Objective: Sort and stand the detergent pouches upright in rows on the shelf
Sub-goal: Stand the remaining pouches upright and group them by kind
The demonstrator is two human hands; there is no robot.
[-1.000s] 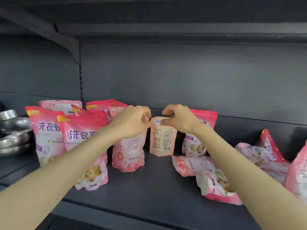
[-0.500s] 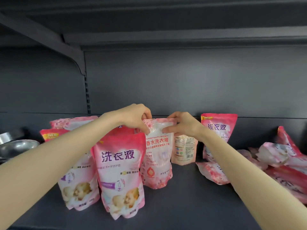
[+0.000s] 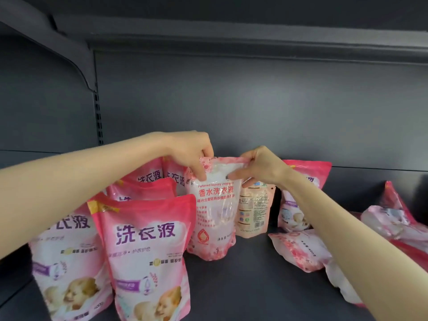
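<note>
Dark grey metal is forming the shelf (image 3: 243,286) and the back panel behind it. A pale perfumed-detergent pouch (image 3: 215,216) is being held upright on the shelf directly beneath both hands. Its top edge is being pinched at one corner by the left grip (image 3: 190,154) and at the other by the right grip (image 3: 261,166), with fingers curled over the seal. Just below the right grip, a peach pouch (image 3: 254,209) is seen standing beside the held one. Below the left grip, bright pink pouches (image 3: 148,256) are seen standing in rows. Below and outward of the right grip, flat pouches (image 3: 301,251) are seen lying on the shelf.
</note>
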